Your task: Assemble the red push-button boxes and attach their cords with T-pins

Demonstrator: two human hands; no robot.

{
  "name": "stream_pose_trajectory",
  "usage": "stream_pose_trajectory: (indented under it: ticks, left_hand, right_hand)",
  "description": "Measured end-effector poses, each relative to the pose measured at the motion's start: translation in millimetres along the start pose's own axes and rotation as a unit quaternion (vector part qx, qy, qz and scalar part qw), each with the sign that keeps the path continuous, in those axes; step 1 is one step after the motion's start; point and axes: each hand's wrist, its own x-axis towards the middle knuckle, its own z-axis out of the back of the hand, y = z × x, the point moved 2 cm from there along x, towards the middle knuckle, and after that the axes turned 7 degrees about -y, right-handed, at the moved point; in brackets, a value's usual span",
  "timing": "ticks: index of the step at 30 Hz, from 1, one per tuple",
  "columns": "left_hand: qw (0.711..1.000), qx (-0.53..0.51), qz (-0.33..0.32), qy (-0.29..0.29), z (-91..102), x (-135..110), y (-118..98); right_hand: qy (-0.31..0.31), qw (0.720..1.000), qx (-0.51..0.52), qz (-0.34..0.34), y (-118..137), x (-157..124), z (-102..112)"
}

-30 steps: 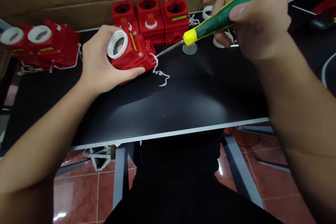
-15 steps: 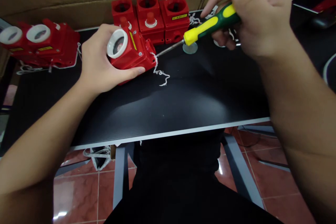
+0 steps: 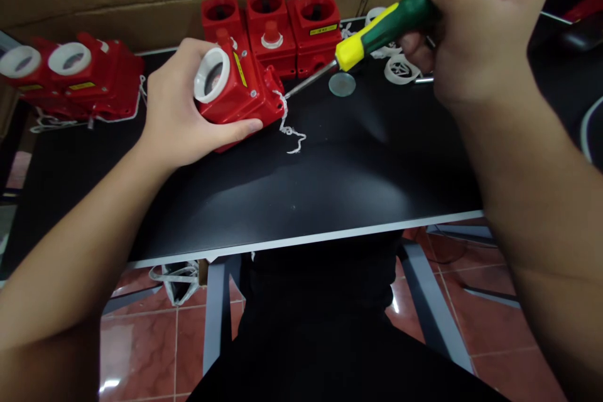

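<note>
Red box in the left hand, screwdriver reaching it from the right

The left hand (image 3: 181,110) is curled tight around a glossy moulded red box (image 3: 245,100) tilted on the matte black table (image 3: 330,182), its round white collar (image 3: 210,75) turned toward that hand. A frayed white string (image 3: 288,129) trails from the box's far end. There the screwdriver (image 3: 372,34) touches with its thin steel tip, its long axis rising rightward to the green-and-yellow grip, which the right hand (image 3: 475,19) holds in a closed fist.
</note>
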Motion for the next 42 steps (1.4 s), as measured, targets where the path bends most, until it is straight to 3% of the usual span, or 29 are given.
stream_pose_trajectory:
  ticks: [6, 16, 23, 32, 37, 42]
  left_hand:
    - [1.0, 0.006, 0.004, 0.009, 0.8, 0, -2]
    - [1.0, -0.002, 0.026, 0.001, 0.5, 1, -2]
    - [0.999, 0.001, 0.047, 0.012, -0.1, 1, -3]
    - [0.999, 0.036, -0.015, 0.023, 4.7, -3, -8]
    - [0.998, 0.046, -0.031, 0.027, 6.0, -3, -9]
    - [0.999, 0.028, -0.011, 0.025, 5.6, 0, -4]
  right_hand:
    - [0.007, 1.0, -0.007, -0.012, -14, 5, 1]
    - [-0.001, 1.0, -0.004, -0.016, -11, 3, 3]
    - [0.007, 0.993, -0.033, -0.117, 1, 3, -4]
    - [0.042, 0.967, -0.113, -0.223, 11, 0, 3]
    - [0.04, 0.973, -0.09, -0.211, 0, 7, 4]
    - [0.014, 0.996, -0.01, -0.092, -9, 17, 13]
